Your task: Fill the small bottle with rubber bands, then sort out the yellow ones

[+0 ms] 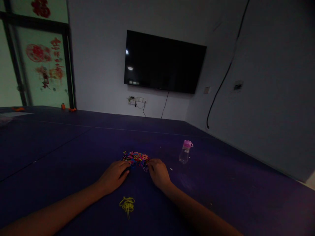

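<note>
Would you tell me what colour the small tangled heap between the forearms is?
The small tangled heap is yellow, best seen in the head view.

A clear bottle with a pink lid stands on the purple surface — white scraps lie near it. A large black television hangs above sockets. A dark cable runs down the right-hand wall. At far left — a dark-framed door bearing red decorations.
</note>
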`<state>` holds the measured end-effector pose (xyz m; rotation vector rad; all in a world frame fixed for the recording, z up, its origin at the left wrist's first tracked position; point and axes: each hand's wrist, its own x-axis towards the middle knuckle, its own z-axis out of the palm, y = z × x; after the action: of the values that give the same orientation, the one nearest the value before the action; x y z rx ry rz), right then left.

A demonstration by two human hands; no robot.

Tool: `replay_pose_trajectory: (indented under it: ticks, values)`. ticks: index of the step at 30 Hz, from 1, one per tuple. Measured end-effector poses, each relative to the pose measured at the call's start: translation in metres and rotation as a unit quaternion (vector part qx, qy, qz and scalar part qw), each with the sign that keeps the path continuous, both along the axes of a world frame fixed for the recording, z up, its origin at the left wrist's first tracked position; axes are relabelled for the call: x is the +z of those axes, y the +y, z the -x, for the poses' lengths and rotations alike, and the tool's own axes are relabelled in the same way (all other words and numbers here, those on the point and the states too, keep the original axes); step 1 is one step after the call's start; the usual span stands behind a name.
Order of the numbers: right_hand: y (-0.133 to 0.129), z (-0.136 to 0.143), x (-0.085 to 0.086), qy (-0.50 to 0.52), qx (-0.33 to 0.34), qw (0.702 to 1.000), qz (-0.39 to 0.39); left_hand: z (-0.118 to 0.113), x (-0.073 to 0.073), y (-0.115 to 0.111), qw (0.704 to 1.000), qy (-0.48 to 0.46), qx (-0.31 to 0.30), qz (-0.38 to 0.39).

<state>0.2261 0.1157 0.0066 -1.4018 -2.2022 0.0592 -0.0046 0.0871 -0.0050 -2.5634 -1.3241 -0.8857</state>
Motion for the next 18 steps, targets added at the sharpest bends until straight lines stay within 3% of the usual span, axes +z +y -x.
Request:
replay_pose_trajectory:
  ticks: [18]
  values:
    - [0.0007, 0.0018, 0.0008, 0.033, 0.039, 0.999, -0.019, 0.0, 0.0025, -0.0031, 1.0, 0.008, -0.008, -0.014]
